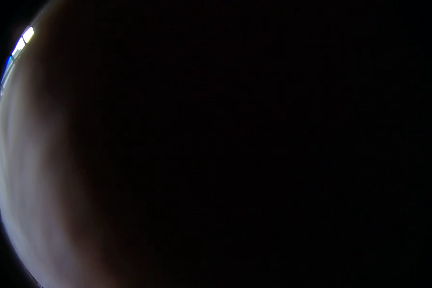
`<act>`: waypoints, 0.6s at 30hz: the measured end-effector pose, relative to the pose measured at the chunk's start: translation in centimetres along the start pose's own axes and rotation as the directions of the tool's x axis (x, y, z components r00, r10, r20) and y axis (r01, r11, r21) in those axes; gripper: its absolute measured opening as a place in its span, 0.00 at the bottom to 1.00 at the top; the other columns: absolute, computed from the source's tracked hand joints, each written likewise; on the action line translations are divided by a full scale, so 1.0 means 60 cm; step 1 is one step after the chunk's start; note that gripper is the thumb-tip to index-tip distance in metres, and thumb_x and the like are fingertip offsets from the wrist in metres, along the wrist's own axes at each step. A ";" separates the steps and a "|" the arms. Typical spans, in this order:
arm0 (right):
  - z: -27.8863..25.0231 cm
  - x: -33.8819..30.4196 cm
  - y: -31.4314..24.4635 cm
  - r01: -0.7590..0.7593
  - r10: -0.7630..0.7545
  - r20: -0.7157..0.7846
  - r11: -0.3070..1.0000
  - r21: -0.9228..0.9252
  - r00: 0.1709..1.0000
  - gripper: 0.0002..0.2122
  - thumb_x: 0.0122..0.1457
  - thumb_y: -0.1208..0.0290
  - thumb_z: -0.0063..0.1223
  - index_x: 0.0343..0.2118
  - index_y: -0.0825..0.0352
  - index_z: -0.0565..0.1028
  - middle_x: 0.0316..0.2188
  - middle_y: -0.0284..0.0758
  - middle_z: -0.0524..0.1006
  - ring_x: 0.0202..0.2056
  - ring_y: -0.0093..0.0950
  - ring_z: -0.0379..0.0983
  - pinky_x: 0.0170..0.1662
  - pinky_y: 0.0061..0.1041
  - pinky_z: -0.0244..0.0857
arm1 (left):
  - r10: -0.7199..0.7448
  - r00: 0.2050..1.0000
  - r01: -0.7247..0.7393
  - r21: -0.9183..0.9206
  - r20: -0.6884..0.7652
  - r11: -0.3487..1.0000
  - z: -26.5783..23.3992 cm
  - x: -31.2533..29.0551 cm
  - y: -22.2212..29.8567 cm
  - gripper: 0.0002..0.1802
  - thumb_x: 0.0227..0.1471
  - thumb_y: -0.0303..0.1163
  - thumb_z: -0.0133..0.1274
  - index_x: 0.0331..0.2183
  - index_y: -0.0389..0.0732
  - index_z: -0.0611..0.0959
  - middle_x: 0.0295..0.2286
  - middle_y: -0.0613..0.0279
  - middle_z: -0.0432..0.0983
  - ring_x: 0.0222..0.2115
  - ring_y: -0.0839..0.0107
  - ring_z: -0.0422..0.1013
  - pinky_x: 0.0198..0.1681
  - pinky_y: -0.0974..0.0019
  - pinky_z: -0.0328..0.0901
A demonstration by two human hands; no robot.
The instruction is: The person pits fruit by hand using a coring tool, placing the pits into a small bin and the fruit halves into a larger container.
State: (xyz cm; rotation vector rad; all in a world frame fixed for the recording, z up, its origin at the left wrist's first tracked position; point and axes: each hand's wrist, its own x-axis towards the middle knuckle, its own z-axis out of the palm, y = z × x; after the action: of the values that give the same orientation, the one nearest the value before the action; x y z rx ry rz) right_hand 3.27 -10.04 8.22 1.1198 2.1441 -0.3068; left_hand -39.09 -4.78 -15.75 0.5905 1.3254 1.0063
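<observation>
Almost the whole head view is black, covered by something very close to the camera. Along the left rim a blurred, pale grey-brown surface (29, 168) curves from top to bottom and fades into the dark. Its kind cannot be made out. Neither my left hand nor my right hand can be recognised, so what they hold or touch is hidden.
At the upper left rim, a thin strip shows bright window-like panes (29, 34) with dark bars between them. A blue patch (7, 67) lies just below. Everything else is hidden in the dark.
</observation>
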 end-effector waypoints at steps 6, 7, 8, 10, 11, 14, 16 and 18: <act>-0.003 0.003 0.001 -0.010 0.010 -0.007 0.999 0.052 1.000 0.13 0.56 0.66 0.52 0.43 0.59 0.80 0.40 0.35 0.81 0.40 0.36 0.78 0.42 0.33 0.72 | -0.061 0.996 0.057 0.061 0.060 0.997 0.091 0.005 -0.044 0.31 0.60 0.52 0.42 0.61 0.49 0.65 0.56 0.57 0.65 0.57 0.57 0.61 0.61 0.50 0.51; 0.005 0.000 0.004 -0.020 0.021 -0.004 0.998 0.060 1.000 0.13 0.56 0.66 0.52 0.43 0.59 0.80 0.40 0.35 0.81 0.40 0.36 0.78 0.42 0.33 0.72 | -0.073 0.995 0.068 0.065 0.066 0.996 0.103 0.006 -0.061 0.31 0.60 0.52 0.42 0.60 0.49 0.66 0.56 0.57 0.65 0.57 0.57 0.61 0.61 0.50 0.52; 0.000 0.001 0.008 -0.019 0.020 -0.007 0.997 0.076 1.000 0.13 0.56 0.66 0.52 0.43 0.59 0.80 0.40 0.35 0.81 0.40 0.36 0.78 0.42 0.33 0.72 | -0.083 0.994 0.077 0.071 0.073 0.994 0.109 0.015 -0.063 0.31 0.61 0.52 0.42 0.60 0.49 0.66 0.56 0.57 0.66 0.57 0.57 0.61 0.61 0.50 0.52; -0.005 0.005 0.011 -0.015 0.017 -0.021 0.996 0.085 1.000 0.12 0.56 0.66 0.52 0.43 0.59 0.80 0.40 0.35 0.81 0.40 0.36 0.78 0.42 0.33 0.72 | -0.098 0.993 0.093 0.070 0.072 0.993 0.107 0.019 -0.062 0.31 0.61 0.53 0.42 0.60 0.49 0.66 0.56 0.58 0.66 0.56 0.57 0.62 0.61 0.50 0.52; -0.010 0.003 0.010 -0.001 0.004 -0.029 0.997 0.083 1.000 0.12 0.56 0.66 0.52 0.42 0.59 0.80 0.39 0.35 0.81 0.40 0.36 0.78 0.42 0.33 0.72 | -0.103 0.992 0.099 0.063 0.068 0.993 0.101 0.020 -0.060 0.31 0.61 0.53 0.41 0.59 0.48 0.67 0.56 0.58 0.66 0.56 0.57 0.62 0.61 0.50 0.53; -0.015 -0.001 0.008 0.016 -0.013 -0.035 0.997 0.071 0.999 0.12 0.56 0.66 0.53 0.42 0.59 0.80 0.39 0.35 0.81 0.39 0.36 0.78 0.42 0.34 0.73 | -0.117 0.991 0.115 0.039 0.069 0.993 0.085 0.024 -0.056 0.30 0.61 0.53 0.41 0.59 0.48 0.67 0.55 0.58 0.67 0.56 0.56 0.63 0.60 0.51 0.54; -0.023 0.013 -0.005 0.037 -0.033 -0.058 0.997 0.062 0.998 0.12 0.56 0.66 0.53 0.42 0.59 0.81 0.39 0.35 0.81 0.39 0.36 0.78 0.42 0.34 0.73 | -0.119 0.992 0.118 0.019 0.044 0.993 0.049 0.023 -0.042 0.30 0.61 0.54 0.41 0.58 0.47 0.68 0.55 0.59 0.67 0.55 0.56 0.63 0.60 0.51 0.54; -0.027 0.022 -0.003 0.043 -0.039 -0.063 0.997 0.061 0.997 0.12 0.56 0.66 0.54 0.41 0.59 0.81 0.39 0.35 0.81 0.39 0.36 0.78 0.42 0.34 0.73 | -0.133 0.991 0.134 -0.020 0.029 0.991 0.008 0.022 -0.051 0.30 0.61 0.54 0.40 0.58 0.47 0.68 0.55 0.59 0.67 0.55 0.56 0.64 0.60 0.51 0.55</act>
State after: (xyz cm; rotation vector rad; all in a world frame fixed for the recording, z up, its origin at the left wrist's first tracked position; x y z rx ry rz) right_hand 1.84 -8.55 8.50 1.1343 2.2284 -0.3640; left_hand -37.93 -5.05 -18.92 0.4910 1.3107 0.8987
